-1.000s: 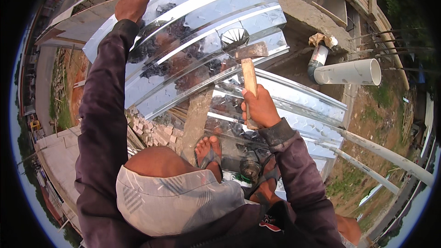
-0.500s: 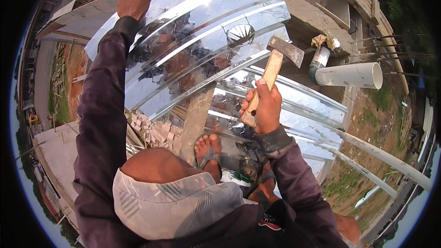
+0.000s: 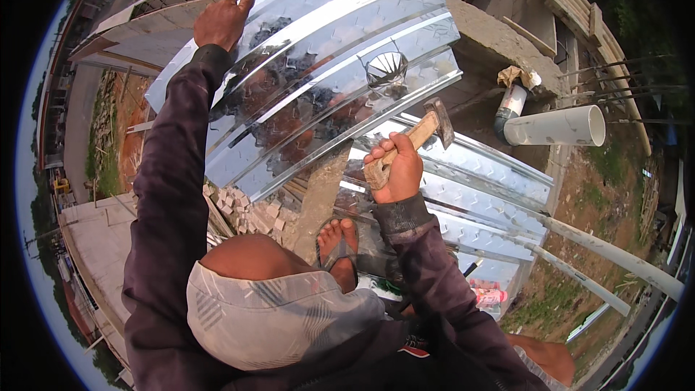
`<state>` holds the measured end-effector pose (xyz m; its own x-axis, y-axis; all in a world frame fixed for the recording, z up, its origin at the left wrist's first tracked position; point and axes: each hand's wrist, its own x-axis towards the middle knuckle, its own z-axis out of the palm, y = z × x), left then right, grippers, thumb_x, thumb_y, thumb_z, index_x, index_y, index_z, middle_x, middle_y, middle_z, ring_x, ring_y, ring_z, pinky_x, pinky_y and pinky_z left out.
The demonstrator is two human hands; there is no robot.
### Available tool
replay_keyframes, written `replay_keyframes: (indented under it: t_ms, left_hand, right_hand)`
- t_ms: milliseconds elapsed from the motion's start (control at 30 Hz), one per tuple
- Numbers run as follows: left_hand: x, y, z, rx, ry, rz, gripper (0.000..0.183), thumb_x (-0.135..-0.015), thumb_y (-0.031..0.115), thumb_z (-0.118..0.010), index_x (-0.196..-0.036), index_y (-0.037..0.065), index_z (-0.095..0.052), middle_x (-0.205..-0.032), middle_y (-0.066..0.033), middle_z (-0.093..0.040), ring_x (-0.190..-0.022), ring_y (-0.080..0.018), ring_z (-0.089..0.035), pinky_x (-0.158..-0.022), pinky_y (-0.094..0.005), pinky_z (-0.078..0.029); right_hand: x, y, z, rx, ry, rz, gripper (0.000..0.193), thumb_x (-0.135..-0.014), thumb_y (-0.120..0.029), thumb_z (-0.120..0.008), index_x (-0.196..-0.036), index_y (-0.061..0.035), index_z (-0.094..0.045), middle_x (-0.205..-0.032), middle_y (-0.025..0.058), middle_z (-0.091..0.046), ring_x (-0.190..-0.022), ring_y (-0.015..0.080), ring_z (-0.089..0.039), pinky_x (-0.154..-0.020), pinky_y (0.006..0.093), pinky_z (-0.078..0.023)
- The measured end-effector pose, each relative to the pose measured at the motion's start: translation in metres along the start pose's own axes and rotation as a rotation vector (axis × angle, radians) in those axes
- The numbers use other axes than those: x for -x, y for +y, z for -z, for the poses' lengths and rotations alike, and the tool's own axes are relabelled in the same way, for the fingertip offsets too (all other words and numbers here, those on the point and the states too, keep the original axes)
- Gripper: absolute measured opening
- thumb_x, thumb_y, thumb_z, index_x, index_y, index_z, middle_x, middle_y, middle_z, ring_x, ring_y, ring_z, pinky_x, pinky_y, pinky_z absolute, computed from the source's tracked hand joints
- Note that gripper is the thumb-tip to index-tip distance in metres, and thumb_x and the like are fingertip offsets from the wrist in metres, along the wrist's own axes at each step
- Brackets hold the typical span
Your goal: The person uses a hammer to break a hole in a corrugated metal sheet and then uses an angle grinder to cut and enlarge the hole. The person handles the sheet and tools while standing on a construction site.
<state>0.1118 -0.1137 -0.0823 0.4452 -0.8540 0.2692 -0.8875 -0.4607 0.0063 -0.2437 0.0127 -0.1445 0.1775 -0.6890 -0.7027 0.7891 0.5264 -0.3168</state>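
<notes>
My left hand (image 3: 221, 23) reaches far out and grips the far left edge of a shiny ribbed metal sheet (image 3: 340, 43), its fingers partly hidden from me. In my right hand (image 3: 399, 172) is a hammer (image 3: 423, 130), held by its wooden handle. The hammer's dark steel head points away to the right, close to the sheet's near right corner. Below that sheet lies a second ribbed metal sheet (image 3: 470, 174), running to the right. The upper sheet mirrors dark and reddish shapes.
My sandalled foot (image 3: 338, 246) stands beside a concrete beam (image 3: 318, 185). Broken blocks (image 3: 242, 210) lie to the left. A white plastic pipe (image 3: 557, 127) with an elbow sticks out at right, near rebar and timber planks (image 3: 579, 0). A pink-labelled bottle (image 3: 489, 295) lies lower right.
My right hand has drawn slightly left, tipping the hammer lower and turning its head. My view has shifted a little. The left hand keeps its place at the sheet's edge.
</notes>
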Motion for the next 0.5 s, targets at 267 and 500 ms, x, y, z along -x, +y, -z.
replay_keyframes:
  t_ms: [267, 500]
  left_hand:
    - [-0.002, -0.004, 0.003, -0.025, -0.040, 0.043, 0.084, -0.093, 0.076, -0.032, -0.091, 0.005, -0.077, -0.088, -0.0234, -0.071, -0.088, -0.0399, -0.069, -0.079, -0.0521, -0.052]
    - [0.001, 0.001, 0.009, -0.087, -0.042, 0.067, 0.083, -0.092, 0.076, -0.032, -0.094, 0.007, -0.077, -0.092, -0.0239, -0.071, -0.092, -0.0410, -0.069, -0.081, -0.0519, -0.053]
  right_hand:
    - [-0.007, 0.001, 0.004, -0.047, 0.090, 0.044, 0.011, -0.094, -0.011, -0.057, -0.089, -0.0053, -0.049, -0.067, 0.0014, -0.052, -0.051, 0.0143, -0.053, -0.047, 0.0351, -0.050]
    - [0.005, -0.018, 0.015, -0.023, -0.079, -0.041, 0.010, -0.091, -0.011, -0.058, -0.091, -0.0047, -0.050, -0.065, 0.0030, -0.051, -0.052, 0.0162, -0.055, -0.047, 0.0347, -0.049]
